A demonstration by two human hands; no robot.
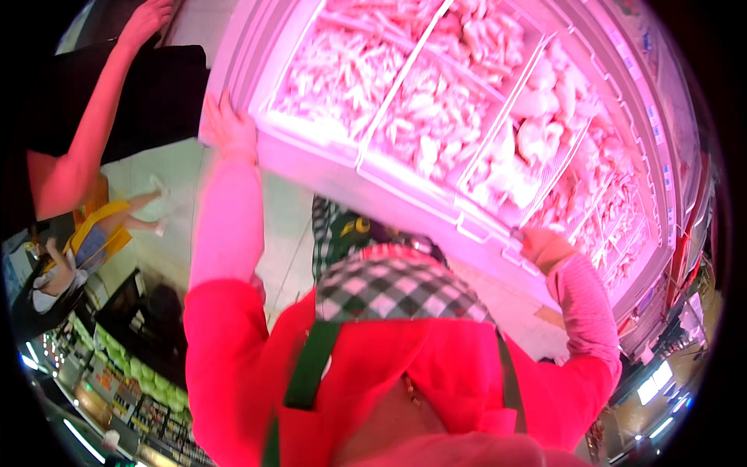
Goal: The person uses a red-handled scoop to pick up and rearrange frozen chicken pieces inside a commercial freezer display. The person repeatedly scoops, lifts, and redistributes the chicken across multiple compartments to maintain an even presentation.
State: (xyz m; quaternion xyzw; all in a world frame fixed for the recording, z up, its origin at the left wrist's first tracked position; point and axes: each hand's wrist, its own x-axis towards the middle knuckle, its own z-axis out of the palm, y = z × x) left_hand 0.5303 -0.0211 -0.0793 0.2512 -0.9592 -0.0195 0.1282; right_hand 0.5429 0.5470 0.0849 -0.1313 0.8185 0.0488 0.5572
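Observation:
My left hand (227, 125) rests on the left front corner of a pink-lit refrigerated display case (292, 152), its fingers spread and nothing in them. At the case's front rim, further right, is my right hand (543, 248) with its fingers curled. A small dark thing shows at its fingertips, too blurred to name; whether I grip it or the rim cannot be told. Wire dividers (402, 76) split the case into sections. Pale chicken feet (344, 76) fill the left section, small poultry pieces (432, 117) lie beside them, and larger poultry pieces (537, 140) come after.
Another person's bare arm (96, 128) extends beside a dark surface (169, 99) at the upper left. A person in yellow (105, 230) is further off on the tiled floor (175, 175). Green produce (140, 373) lines shelves at the lower left. Price labels (656, 131) edge the case's far side.

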